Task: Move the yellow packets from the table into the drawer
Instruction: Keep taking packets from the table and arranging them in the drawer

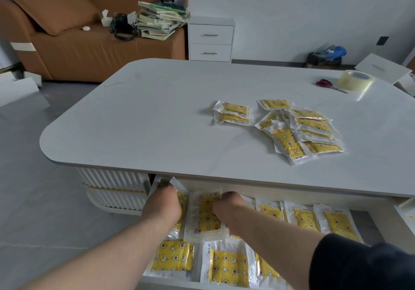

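Yellow packets fill an open drawer pulled out from under the near edge of a white table, as a person reaches in with both hands. The right hand pinches the right edge of one packet, fingers curled onto it, holding it tilted at the left end of the drawer's back row. The left hand sits just beside it, against a neighbouring packet near the drawer's left wall. Its fingers are tucked under the table's overhanging edge, so it cannot be told whether they grip anything.

More packets lean in a back row towards the right, and others lie flat in a front row along the drawer's near rim. A patch of the drawer's floor shows past the last leaning packet, at the right end.

On the tabletop, an overlapping pile of packets lies right of centre, near the table's front edge but not over it. A pair of packets rests to its left, with a strip of bare surface between them. Red-handled scissors and a roll of clear tape sit near the far right edge, well apart from the pile.

Beyond the table stand a brown sofa carrying a stack of books, and a white two-drawer cabinet against the wall.
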`<state>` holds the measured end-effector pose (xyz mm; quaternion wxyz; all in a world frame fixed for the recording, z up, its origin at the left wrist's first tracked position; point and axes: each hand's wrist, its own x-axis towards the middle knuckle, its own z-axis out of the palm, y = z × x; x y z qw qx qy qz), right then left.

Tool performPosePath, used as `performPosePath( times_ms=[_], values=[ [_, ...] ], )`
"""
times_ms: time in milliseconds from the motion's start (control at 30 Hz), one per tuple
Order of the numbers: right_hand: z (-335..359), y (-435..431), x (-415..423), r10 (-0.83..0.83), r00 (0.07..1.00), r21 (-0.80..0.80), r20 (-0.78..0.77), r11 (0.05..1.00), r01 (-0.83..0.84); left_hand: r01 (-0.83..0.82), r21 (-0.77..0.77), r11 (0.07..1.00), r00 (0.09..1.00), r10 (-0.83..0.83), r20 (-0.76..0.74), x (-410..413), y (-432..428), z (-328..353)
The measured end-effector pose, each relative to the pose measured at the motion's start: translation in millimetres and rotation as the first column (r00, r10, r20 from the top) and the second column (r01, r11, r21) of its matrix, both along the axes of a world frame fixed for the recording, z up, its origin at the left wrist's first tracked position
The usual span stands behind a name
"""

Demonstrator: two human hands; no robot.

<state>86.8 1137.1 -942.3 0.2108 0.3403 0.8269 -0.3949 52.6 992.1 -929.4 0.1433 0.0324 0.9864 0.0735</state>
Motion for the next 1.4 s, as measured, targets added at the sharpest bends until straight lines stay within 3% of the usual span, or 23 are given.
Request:
performPosePath(
  times_ms=[167, 333, 400, 500, 600, 667, 867, 1100, 1400],
  values=[
    [10, 2, 1, 0.119, 0.992, 0.139, -0.041, 0.984, -0.112, 0.172, -0.273, 0.946, 0.970, -0.211, -0.119, 4, 2, 17],
    [17, 8, 13, 0.356, 0.932, 0.308, -0.063, 0.896, -0.321, 0.309, -0.242, 0.920, 0.905, -0.363, -0.222, -5, -22, 5],
    [21, 12, 17, 0.507, 0.860, 0.454, -0.060, 0.781, -0.429, 0.356, -0.146, 0.923, 0.883, -0.383, -0.271, -8, -28, 5],
    [24, 20, 22, 0.745, 0.667, 0.624, -0.018, 0.530, -0.575, 0.485, -0.015, 0.874, 0.842, -0.472, -0.260, -12, -35, 12],
    [20, 27, 32, 0.878, 0.472, 0.590, 0.081, 0.339, -0.732, 0.632, -0.074, 0.772, 0.771, -0.635, -0.046, -8, -38, 19],
    [14, 29, 37, 0.907, 0.403, 0.554, 0.126, 0.272, -0.787, 0.660, -0.142, 0.738, 0.749, -0.660, 0.055, -5, -39, 15],
    [3, 26, 37, 0.906, 0.409, 0.588, 0.107, 0.274, -0.761, 0.688, -0.241, 0.685, 0.712, -0.701, 0.041, -4, -45, -1],
    [-5, 22, 34, 0.905, 0.416, 0.633, 0.086, 0.272, -0.725, 0.676, -0.216, 0.705, 0.719, -0.695, -0.018, -4, -48, -8],
    [-11, 18, 31, 0.860, 0.510, 0.619, 0.005, 0.398, -0.677, 0.643, -0.225, 0.732, 0.743, -0.667, -0.050, -7, -47, -11]
  ],
)
